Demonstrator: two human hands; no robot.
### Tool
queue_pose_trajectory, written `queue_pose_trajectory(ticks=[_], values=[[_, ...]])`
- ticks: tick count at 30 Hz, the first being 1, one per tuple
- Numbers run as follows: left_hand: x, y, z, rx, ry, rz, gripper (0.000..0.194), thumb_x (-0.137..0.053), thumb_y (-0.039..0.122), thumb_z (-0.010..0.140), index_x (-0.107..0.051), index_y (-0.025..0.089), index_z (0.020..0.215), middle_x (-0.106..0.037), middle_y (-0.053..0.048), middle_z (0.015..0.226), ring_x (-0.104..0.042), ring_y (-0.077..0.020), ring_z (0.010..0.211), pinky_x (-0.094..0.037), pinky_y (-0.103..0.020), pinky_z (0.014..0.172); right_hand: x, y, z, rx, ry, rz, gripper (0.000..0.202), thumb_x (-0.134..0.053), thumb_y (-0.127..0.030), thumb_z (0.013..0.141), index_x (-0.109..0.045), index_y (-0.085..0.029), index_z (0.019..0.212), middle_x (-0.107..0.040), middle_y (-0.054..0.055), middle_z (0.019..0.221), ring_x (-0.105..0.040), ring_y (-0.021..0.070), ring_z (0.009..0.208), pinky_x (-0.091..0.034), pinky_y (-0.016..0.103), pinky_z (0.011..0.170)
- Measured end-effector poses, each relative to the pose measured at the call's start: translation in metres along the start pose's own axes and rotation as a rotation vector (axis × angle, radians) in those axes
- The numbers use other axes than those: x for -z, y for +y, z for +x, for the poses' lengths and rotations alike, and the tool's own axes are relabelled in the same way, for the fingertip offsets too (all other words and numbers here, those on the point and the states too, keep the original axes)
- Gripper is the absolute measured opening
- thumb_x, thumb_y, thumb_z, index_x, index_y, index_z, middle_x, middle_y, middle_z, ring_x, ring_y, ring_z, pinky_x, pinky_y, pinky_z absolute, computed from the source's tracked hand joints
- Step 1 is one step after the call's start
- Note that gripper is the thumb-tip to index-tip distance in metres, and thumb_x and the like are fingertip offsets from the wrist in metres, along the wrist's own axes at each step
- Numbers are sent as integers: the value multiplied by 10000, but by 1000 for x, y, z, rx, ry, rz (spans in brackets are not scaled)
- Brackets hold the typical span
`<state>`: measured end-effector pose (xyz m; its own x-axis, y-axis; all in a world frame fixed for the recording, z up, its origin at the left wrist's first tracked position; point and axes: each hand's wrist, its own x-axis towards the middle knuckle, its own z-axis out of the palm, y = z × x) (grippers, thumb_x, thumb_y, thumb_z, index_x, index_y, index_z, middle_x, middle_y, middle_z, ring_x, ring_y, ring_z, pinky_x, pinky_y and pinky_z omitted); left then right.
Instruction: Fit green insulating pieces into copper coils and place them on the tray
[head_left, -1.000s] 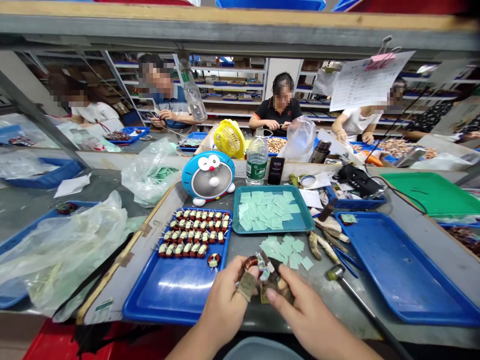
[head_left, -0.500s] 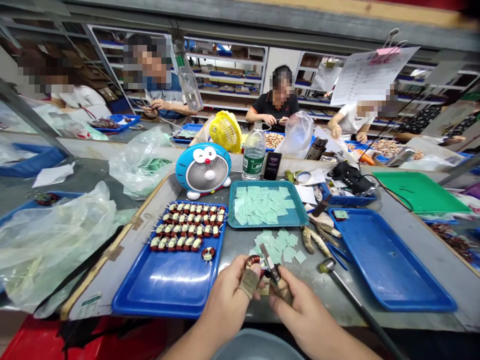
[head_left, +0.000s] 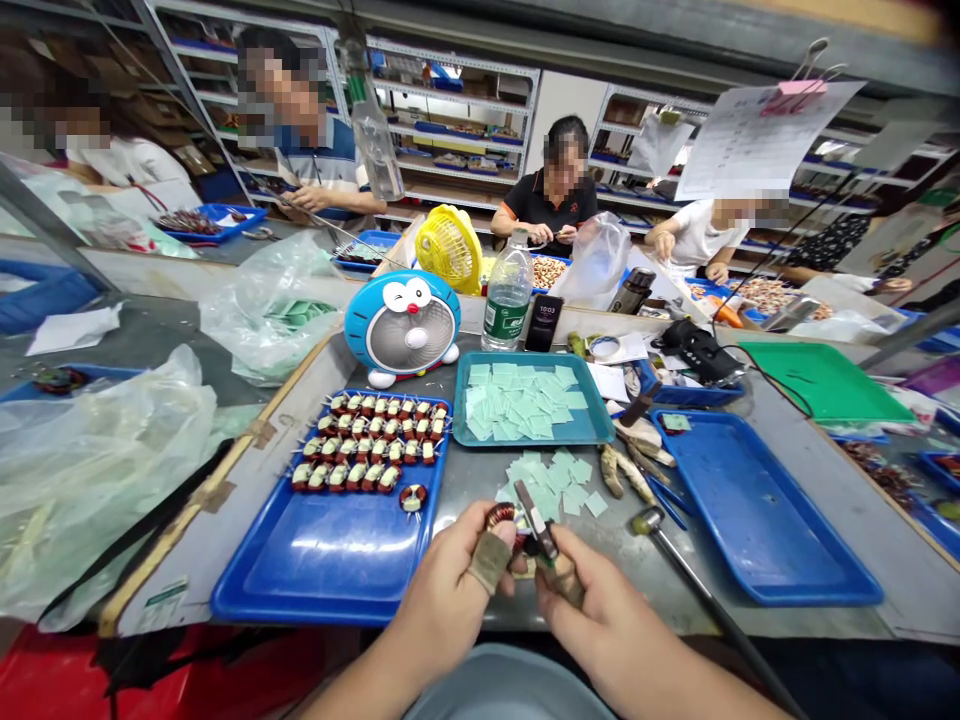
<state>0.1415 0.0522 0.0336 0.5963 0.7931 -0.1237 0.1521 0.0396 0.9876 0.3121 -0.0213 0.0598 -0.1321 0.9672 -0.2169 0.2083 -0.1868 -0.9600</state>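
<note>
Between the fingers of my left hand (head_left: 452, 582) I pinch the coil (head_left: 501, 514), likely to steady it beside the tool (head_left: 535, 520) gripped by my right hand's (head_left: 604, 605) fingers. Both sit near the counter's (head_left: 626, 585) front edge, with sideways room between tray (head_left: 322, 560) and hammer (head_left: 705, 588).

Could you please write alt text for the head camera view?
The left hand holds a reddish wire-wound ring, the right hand a narrow dark bar, above a grey worktable with loose pale green squares and a blue plastic tray of similar coils.
</note>
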Motion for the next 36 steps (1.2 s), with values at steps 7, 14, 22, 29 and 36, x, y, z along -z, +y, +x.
queue_pose_trajectory(ticks=[7, 14, 22, 29, 36], values=[[10, -5, 3, -5, 17, 6, 333, -444, 486, 1029, -556, 194, 915, -676, -10, 801, -639, -155, 699, -474, -264, 703, -4, -1, 9, -48, 75, -146, 58, -512, -230, 934, -527, -194, 976, -657, 12, 944, -602, 153, 862, -453, 255, 796], [13, -7, -1, -19, 11, 22, 343, -420, 500, 1035, -548, 202, 923, -666, -3, 811, -651, -158, 734, -486, -265, 717, -12, 5, 9, -31, 72, -236, 86, -518, -209, 929, -510, -195, 1013, -677, 30, 986, -628, 167, 887, -461, 277, 832], [14, -15, -3, -31, -14, -4, 327, -423, 486, 1037, -583, 203, 1002, -675, -12, 836, -668, -167, 745, -497, -269, 735, -12, 1, 8, -47, 29, -94, 119, -497, -154, 882, -547, -186, 985, -662, 16, 956, -608, 158, 886, -455, 253, 801], [19, -15, -4, -84, 35, 228, 301, -434, 463, 1034, -589, 208, 1070, -691, -34, 853, -687, -187, 758, -471, -273, 704, -14, 11, 12, -66, 98, -391, 102, -485, -133, 896, -511, -215, 952, -632, -15, 877, -539, 148, 793, -368, 261, 708], [26, -2, -9, -139, 3, 215, 238, -432, 428, 1040, -558, 228, 1009, -685, -13, 864, -672, -167, 755, -469, -254, 692, -19, 12, 7, -49, 93, -457, 139, -482, -192, 925, -488, -218, 1062, -627, 13, 929, -546, 170, 809, -375, 290, 729]])
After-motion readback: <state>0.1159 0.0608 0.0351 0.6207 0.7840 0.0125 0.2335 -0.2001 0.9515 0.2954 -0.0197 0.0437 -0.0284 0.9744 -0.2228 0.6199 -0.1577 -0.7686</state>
